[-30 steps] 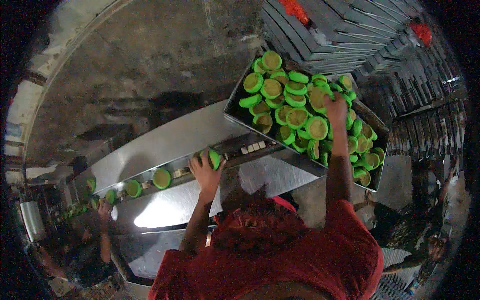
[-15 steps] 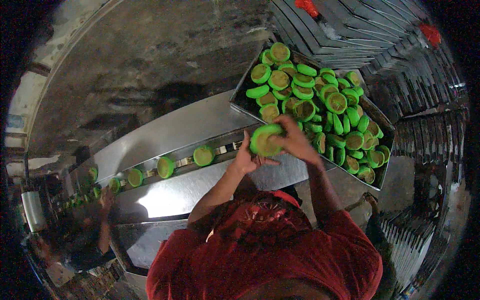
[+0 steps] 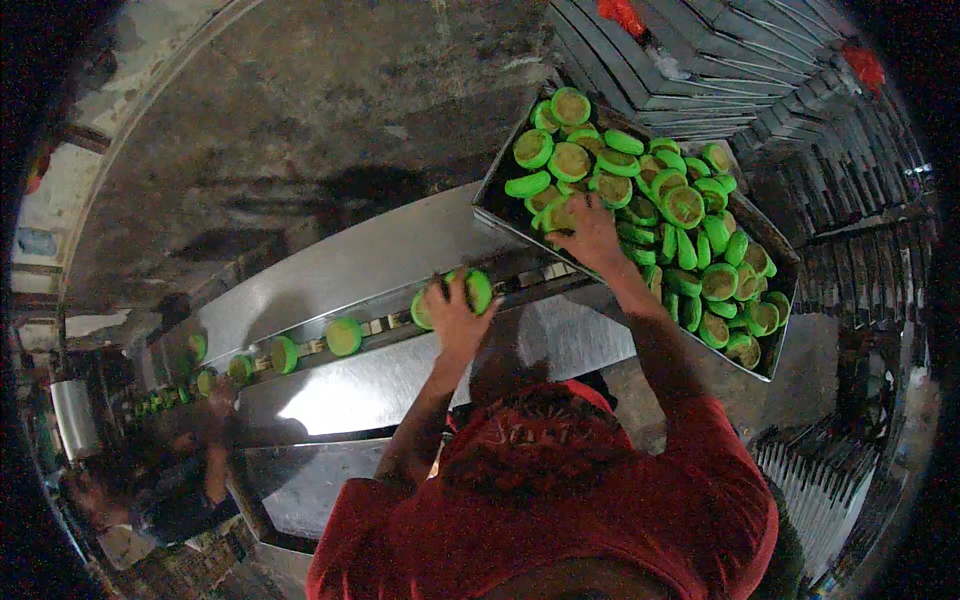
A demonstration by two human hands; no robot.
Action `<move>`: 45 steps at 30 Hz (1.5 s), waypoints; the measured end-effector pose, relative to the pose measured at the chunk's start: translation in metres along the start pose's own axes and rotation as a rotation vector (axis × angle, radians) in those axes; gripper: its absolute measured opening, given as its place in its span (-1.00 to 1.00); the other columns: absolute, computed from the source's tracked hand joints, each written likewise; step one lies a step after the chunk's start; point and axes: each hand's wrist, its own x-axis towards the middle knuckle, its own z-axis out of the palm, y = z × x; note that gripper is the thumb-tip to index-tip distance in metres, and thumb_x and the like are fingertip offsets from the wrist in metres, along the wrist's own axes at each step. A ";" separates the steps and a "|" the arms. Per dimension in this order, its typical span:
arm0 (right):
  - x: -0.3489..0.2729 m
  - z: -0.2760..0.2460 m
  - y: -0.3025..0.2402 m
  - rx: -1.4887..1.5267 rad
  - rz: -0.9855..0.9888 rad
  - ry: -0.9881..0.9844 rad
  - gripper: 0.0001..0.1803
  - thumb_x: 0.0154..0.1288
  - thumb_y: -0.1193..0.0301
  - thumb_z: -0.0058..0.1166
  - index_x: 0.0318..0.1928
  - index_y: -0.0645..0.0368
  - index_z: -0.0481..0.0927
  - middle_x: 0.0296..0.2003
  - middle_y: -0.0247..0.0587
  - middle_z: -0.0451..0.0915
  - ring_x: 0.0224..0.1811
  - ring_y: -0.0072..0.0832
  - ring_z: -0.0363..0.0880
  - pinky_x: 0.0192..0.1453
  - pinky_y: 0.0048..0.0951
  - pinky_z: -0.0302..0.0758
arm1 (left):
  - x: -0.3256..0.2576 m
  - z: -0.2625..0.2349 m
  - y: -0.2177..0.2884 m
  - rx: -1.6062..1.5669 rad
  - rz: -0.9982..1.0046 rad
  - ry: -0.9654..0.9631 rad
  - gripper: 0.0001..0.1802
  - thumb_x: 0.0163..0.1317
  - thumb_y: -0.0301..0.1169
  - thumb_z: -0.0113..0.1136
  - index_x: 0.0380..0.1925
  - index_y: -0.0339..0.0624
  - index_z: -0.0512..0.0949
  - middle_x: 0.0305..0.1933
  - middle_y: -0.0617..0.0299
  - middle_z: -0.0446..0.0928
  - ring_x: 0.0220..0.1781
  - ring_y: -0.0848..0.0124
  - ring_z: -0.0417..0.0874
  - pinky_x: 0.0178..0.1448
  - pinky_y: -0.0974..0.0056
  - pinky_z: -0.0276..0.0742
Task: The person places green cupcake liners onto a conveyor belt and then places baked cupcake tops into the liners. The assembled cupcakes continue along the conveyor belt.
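- The left hand (image 3: pixel 462 322) is placed over the narrow channel (image 3: pixel 522 284), with its fingers spread and curved about a green-edged disc (image 3: pixel 481 290); whether the disc is gripped or only touched cannot be told.
- A second disc (image 3: pixel 418 310) is seen just beside that one, on its left, and is partly covered by the fingers of the same hand.
- The right hand (image 3: pixel 592 238) is reached into the dark metal tray (image 3: pixel 492 213) near its front left corner, with its fingers parted over the discs there; whether one is pinched cannot be told, as the fingertips are partly hidden.
- The tray is filled with a loose heap of discs (image 3: pixel 683 207), some laid flat with brownish faces turned up, others tilted or stood on edge.
- Along the channel, a spaced row of discs (image 3: pixel 343 336) is carried away to the left, and pale segments (image 3: pixel 559 270) are shown in the gaps.
- The channel is bordered by shiny metal surfaces; a bright glare is thrown on the tabletop (image 3: pixel 560 345) at its near side.
- Near the row's far part, a co-worker's hand (image 3: pixel 222 397) is dimly made out; its grip cannot be told.
- Behind the heap, grey trays (image 3: pixel 690 75) are stacked closely, and a red item (image 3: pixel 622 15) is seen among them.
- A red shirt (image 3: pixel 540 510) is worn by the person.
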 end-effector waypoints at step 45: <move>-0.007 -0.071 -0.071 0.269 -0.076 0.228 -0.14 -0.12 0.36 0.42 0.25 0.16 0.31 0.04 0.06 0.46 0.10 0.05 0.45 0.15 -0.03 0.40 | -0.029 0.015 -0.038 0.276 0.095 -0.212 -0.26 0.13 -0.11 0.34 0.31 -0.05 0.36 0.42 -0.16 0.17 0.46 -0.05 0.13 0.44 -0.38 -0.06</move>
